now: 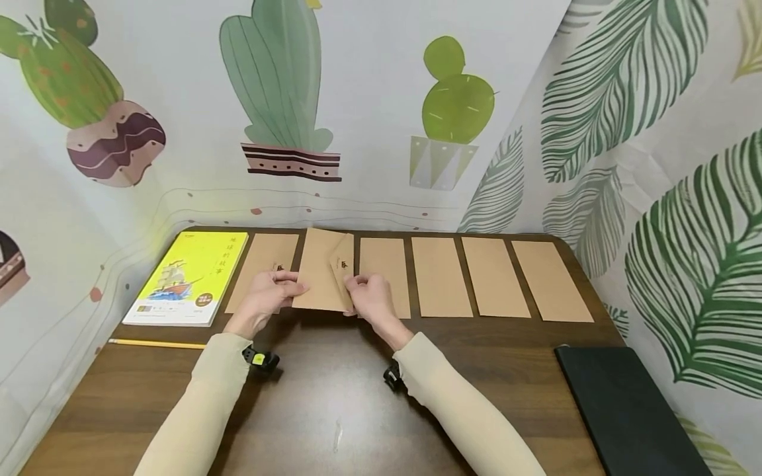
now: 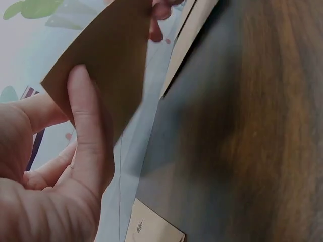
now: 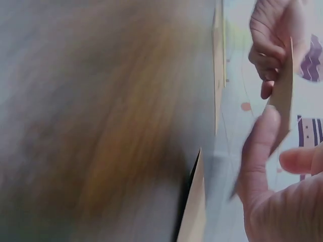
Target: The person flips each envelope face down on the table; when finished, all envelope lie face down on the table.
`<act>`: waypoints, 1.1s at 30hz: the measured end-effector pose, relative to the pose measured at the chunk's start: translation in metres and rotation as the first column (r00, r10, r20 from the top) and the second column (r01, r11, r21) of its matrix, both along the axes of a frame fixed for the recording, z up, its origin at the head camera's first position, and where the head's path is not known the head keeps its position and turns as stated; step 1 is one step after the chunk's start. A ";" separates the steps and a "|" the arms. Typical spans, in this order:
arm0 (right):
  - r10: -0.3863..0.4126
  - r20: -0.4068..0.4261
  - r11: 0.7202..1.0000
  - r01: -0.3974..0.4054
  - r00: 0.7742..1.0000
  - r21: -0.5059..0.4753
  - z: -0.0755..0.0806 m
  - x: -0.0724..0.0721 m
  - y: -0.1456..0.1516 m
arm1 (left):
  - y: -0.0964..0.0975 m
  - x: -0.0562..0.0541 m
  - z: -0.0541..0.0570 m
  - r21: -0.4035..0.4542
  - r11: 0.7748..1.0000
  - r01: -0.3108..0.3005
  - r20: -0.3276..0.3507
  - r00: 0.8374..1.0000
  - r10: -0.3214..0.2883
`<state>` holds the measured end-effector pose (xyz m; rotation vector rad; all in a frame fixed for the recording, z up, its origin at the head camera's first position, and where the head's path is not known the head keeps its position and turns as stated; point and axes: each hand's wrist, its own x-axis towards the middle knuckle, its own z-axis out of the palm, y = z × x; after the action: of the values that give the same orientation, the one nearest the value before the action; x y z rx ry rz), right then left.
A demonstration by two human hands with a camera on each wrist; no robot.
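Note:
A brown kraft-paper envelope is held raised between both hands, in front of a row of similar envelopes. At its lower left edge my left hand pinches it, the thumb lying across the paper in the left wrist view. My right hand pinches the right side, where a pointed flap with small dark print stands folded over. In the right wrist view the envelope appears nearly edge-on, with the right thumb against it. What lies inside the envelope, if anything, is hidden.
Flat envelopes lie on both sides: one to the left, several to the right, such as this envelope. A yellow book lies far left, with a pencil below it. A black flat pad lies at right on the wooden table.

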<state>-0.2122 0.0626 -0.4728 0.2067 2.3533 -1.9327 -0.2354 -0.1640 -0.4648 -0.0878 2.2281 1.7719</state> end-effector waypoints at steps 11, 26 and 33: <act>-0.081 0.053 0.991 0.075 0.995 0.107 -0.001 -0.007 0.001 | 0.013 0.004 -0.002 -0.205 0.979 -0.001 0.002 1.000 0.001; -0.078 -0.110 0.969 0.102 0.991 0.227 0.005 -0.011 0.002 | 0.043 0.008 -0.002 -0.251 0.968 0.023 -0.095 0.994 -0.048; -0.012 -0.193 0.975 0.055 0.981 0.216 0.020 -0.003 -0.009 | 0.056 0.008 0.007 -0.148 0.987 0.066 -0.195 0.976 -0.095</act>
<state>-0.2157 0.0535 -0.4529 0.0789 2.7058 -1.7750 -0.2279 -0.1078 -0.4578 0.1583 2.4597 1.6439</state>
